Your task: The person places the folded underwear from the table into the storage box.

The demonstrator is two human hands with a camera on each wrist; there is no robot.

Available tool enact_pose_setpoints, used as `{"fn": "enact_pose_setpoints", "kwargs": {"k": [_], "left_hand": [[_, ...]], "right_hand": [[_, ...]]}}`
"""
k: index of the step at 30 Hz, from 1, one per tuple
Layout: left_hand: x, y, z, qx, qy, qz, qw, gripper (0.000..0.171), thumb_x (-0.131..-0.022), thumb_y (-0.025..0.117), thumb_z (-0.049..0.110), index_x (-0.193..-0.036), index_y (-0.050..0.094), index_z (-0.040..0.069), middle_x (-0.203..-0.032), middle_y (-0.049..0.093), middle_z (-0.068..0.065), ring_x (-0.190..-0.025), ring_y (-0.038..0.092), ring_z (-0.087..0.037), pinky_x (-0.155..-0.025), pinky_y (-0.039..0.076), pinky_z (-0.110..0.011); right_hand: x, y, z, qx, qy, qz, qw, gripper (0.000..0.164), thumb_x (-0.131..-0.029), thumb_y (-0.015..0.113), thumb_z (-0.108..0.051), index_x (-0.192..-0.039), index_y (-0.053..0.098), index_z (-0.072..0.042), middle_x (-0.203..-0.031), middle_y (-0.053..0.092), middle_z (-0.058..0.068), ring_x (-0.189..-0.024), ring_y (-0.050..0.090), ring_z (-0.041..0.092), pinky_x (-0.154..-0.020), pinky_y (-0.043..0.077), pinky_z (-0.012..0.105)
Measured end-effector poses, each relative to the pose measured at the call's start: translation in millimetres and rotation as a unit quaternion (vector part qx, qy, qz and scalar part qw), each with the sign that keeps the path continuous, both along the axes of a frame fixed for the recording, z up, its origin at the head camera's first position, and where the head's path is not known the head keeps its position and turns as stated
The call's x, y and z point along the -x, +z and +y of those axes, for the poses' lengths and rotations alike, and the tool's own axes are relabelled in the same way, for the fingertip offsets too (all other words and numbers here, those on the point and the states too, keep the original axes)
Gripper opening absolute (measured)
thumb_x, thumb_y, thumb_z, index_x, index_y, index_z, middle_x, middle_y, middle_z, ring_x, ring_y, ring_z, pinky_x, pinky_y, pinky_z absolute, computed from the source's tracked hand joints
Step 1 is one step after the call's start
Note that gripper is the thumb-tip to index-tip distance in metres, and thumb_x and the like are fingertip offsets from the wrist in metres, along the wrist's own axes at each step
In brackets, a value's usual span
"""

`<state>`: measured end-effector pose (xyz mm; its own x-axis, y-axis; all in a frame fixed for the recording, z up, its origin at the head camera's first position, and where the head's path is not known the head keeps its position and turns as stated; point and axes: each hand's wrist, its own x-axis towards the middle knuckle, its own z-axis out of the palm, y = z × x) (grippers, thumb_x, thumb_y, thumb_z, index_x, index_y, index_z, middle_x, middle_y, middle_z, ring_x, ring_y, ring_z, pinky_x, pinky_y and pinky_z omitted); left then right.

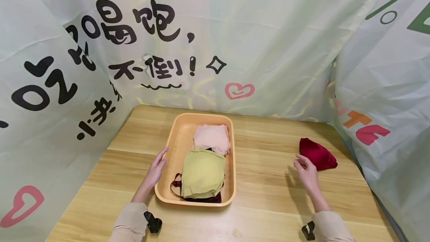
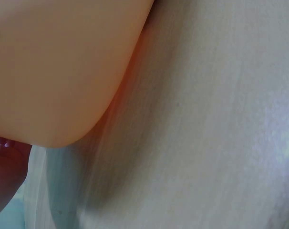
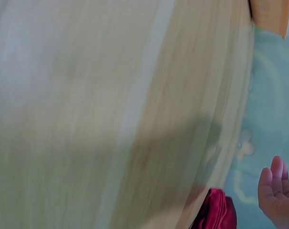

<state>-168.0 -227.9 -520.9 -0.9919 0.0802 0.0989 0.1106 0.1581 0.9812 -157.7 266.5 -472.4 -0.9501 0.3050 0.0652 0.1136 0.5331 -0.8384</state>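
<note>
My left hand (image 1: 156,167) is at the left side of an orange plastic tray (image 1: 170,137), fingertips right at its rim. In the left wrist view the left hand (image 2: 8,167) shows at the tray's outer wall (image 2: 54,71). A folded yellow bra (image 1: 204,171) lies in the tray over a dark red one (image 1: 212,198) with a thin strap looping out at the left. Behind them is a folded pink bra (image 1: 212,137). My right hand (image 1: 307,173) hovers by a folded wine-red satin bra (image 1: 317,154), fingers loosely bent and holding nothing.
Everything lies on a wood-grain table (image 1: 265,182). Printed cloth curtains (image 1: 268,47) hang close behind it and along both sides. A stretch of tabletop separates the tray from the wine-red bra.
</note>
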Motion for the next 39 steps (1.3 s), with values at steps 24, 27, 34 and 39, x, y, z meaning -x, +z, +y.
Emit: {"fn": "enact_pose_setpoints", "kwargs": {"k": [24,27,34,39], "left_hand": [[0.1,-0.7,-2,0.007,0.005,-0.017,0.9998,0.044,-0.100,0.031,0.013,-0.142,0.025,-0.001,-0.148,0.016,-0.023,-0.137,0.009,-0.039,-0.109,0.009,-0.054],[0.4,0.1,-1,0.008,0.004,-0.015,0.9998,0.044,-0.100,0.031,0.014,-0.141,0.025,-0.001,-0.148,0.016,-0.023,-0.136,0.009,-0.040,-0.109,0.009,-0.055],[-0.4,2.0,-1,0.007,0.006,-0.010,0.9999,0.044,-0.100,0.031,0.011,-0.141,0.025,-0.003,-0.147,0.017,-0.025,-0.136,0.010,-0.040,-0.109,0.010,-0.054],[-0.6,2.3,0,0.006,0.007,-0.011,0.9999,0.044,-0.100,0.030,0.009,-0.141,0.024,-0.004,-0.147,0.017,-0.025,-0.136,0.009,-0.041,-0.109,0.009,-0.054]], "right_hand": [[16.4,16.6,55,0.095,-0.108,-0.002,0.990,0.034,-0.093,0.047,-0.017,-0.121,0.047,0.003,-0.072,0.046,-0.028,-0.066,0.047,-0.011,-0.059,0.042,0.006],[19.2,19.1,63,0.076,-0.130,0.005,0.989,0.027,-0.092,0.048,-0.018,-0.115,0.052,-0.003,-0.072,0.044,-0.028,-0.066,0.044,-0.010,-0.060,0.039,0.005],[24.0,17.3,75,0.015,-0.157,0.028,0.987,0.031,-0.090,0.050,-0.016,-0.115,0.054,0.002,-0.076,0.044,-0.029,-0.071,0.037,-0.016,-0.065,0.032,0.004],[27.6,9.1,78,-0.028,-0.159,0.030,0.986,0.038,-0.090,0.048,-0.013,-0.122,0.050,0.008,-0.115,0.050,0.015,-0.097,0.048,0.014,-0.083,0.036,0.020]]}}
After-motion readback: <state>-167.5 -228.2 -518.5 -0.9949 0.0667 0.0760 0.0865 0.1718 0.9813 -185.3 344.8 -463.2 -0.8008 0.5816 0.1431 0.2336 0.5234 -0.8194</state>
